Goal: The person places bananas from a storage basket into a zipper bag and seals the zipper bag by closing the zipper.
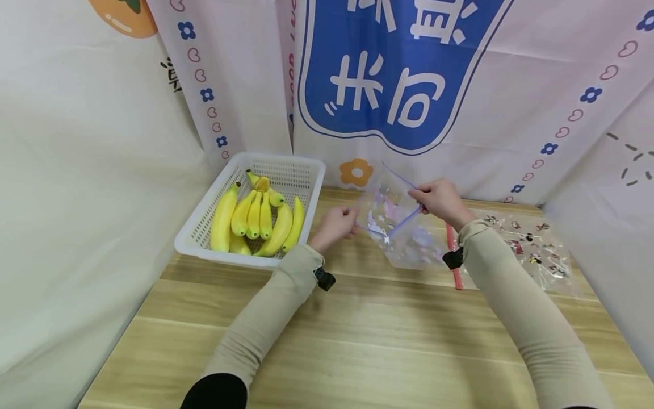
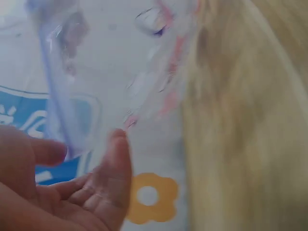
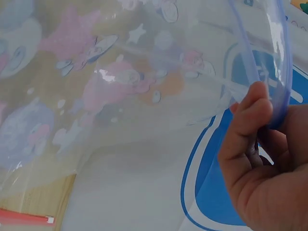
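Plastic bag [image 1: 388, 213] is between the two hands, its blue-edged mouth spread and its body slanting down to the right over the bench [image 1: 378, 352]. The right hand [image 1: 441, 200] pinches the blue edge between thumb and fingers. The left hand [image 1: 333, 227] has its fingertips slightly apart at the opposite side; blur hides whether they grip. Bananas [image 1: 281, 233] lie in a white basket [image 1: 204, 254] just left of that left hand, the nearer one.

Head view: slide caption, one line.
Right hand pinches an open, purple-edged clear bag; left hand at its mouth's other side, white basket of bananas at left.
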